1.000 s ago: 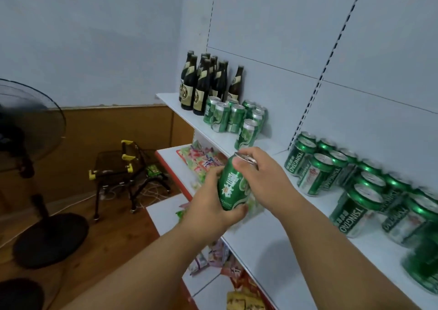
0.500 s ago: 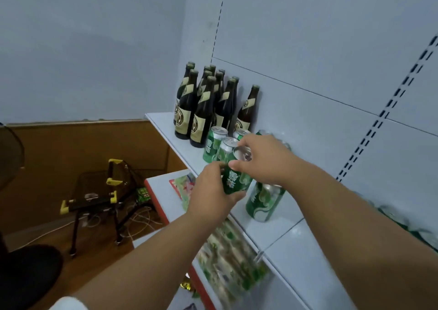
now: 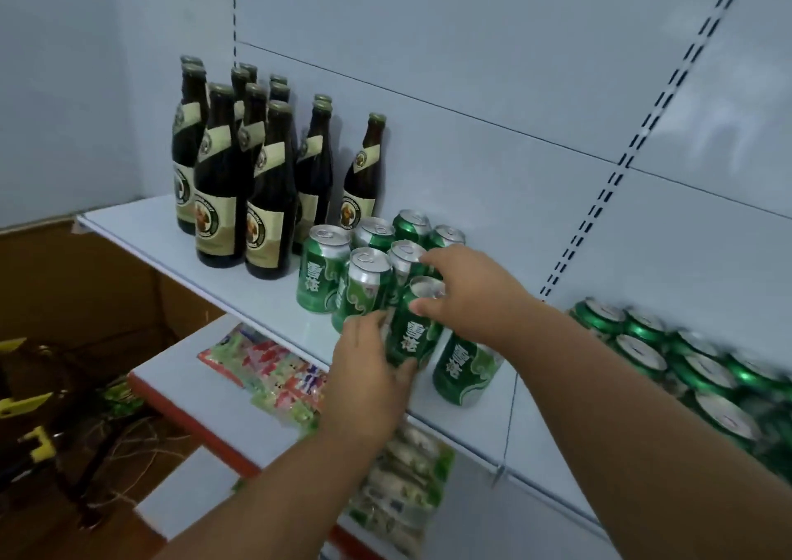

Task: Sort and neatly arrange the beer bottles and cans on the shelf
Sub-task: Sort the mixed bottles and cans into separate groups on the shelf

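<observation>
At frame centre both hands, left [image 3: 368, 371] and right [image 3: 467, 294], clamp an upright can [image 3: 409, 336] just right of the can cluster [image 3: 364, 268].

Glossy metal cans [image 3: 409, 336], dark glass bottles [image 3: 268, 199], smooth white shelf [image 3: 180, 251].

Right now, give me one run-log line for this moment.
step: placing can | left hand: holds green can | right hand: grips its top | target: can cluster beside bottles | shelf
</observation>
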{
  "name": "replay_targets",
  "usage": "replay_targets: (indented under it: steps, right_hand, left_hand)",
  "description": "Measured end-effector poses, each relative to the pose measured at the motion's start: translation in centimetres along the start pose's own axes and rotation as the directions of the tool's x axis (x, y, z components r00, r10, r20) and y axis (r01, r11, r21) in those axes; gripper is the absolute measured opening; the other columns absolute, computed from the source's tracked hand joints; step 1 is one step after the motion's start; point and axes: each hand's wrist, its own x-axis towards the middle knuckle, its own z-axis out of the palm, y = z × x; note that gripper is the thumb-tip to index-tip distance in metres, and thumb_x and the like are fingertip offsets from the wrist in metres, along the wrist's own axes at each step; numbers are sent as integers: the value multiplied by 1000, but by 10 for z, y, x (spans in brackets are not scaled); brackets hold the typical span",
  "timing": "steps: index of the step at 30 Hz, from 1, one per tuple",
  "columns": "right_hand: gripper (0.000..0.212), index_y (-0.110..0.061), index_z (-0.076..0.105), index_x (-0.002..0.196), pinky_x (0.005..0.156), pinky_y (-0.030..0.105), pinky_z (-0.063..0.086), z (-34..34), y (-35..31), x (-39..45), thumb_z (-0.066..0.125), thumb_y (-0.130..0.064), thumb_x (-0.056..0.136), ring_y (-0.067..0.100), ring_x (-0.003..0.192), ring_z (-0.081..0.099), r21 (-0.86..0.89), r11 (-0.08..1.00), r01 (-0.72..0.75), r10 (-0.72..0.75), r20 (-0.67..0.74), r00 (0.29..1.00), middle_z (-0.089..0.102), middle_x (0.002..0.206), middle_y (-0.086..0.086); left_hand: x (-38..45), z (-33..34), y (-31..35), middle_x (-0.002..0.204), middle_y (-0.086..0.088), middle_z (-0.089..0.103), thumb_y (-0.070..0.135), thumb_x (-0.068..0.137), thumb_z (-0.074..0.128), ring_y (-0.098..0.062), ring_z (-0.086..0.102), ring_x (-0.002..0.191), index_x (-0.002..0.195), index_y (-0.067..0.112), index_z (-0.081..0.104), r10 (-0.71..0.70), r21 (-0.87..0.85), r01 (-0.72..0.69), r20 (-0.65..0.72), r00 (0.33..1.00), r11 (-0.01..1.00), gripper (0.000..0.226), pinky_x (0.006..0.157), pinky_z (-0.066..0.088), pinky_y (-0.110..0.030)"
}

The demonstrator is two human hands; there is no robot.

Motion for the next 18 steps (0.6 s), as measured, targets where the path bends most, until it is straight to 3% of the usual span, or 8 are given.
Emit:
replay_targets:
  steps: [3, 8, 12, 18]
  right_hand:
    - [62, -23, 49, 139, 103, 37, 40, -11, 6, -27, 71, -41, 84, 21, 122, 46, -13, 1000, -9, 7, -140, 990, 53, 134, 3]
    - [57, -22, 51, 137, 105, 38, 38, -50, 42, -115, 70, -38, 85, 20, 122, 48, -72, 991, -113, 90, -266, 960, 53, 134, 0]
    - [58, -25, 48, 140, 105, 41, 38, -88, 77, -219, 67, -41, 87, 19, 124, 46, -146, 939, -311, 252, -323, 912, 50, 137, -2]
    - [55, -27, 50, 138, 104, 31, 33, -126, 135, -445, 66, -43, 88, 16, 126, 44, -228, 720, -656, 558, -372, 742, 51, 136, -3]
  left_hand:
    - [-14, -15, 12, 102, 17, 42, 23, 81, 75, -3, 42, 95, 114, 31, 46, 207, -10, -208, -73, 976, 978, 45, 83, 42, -23]
    - [-40, 5, 79, 101, 11, 51, 15, 82, 69, -11, 51, 91, 109, 22, 53, 500, -176, -490, 17, 866, 854, 32, 79, 44, -26]
    - [-88, 50, 140, 102, 7, 54, 20, 82, 64, -12, 53, 94, 110, 23, 54, 627, -312, -582, 62, 776, 751, 31, 84, 37, -19]
    - [-244, 139, 256, 108, 6, 55, 27, 84, 59, -15, 54, 96, 114, 22, 53, 788, -596, -565, 203, 582, 571, 31, 85, 43, -26]
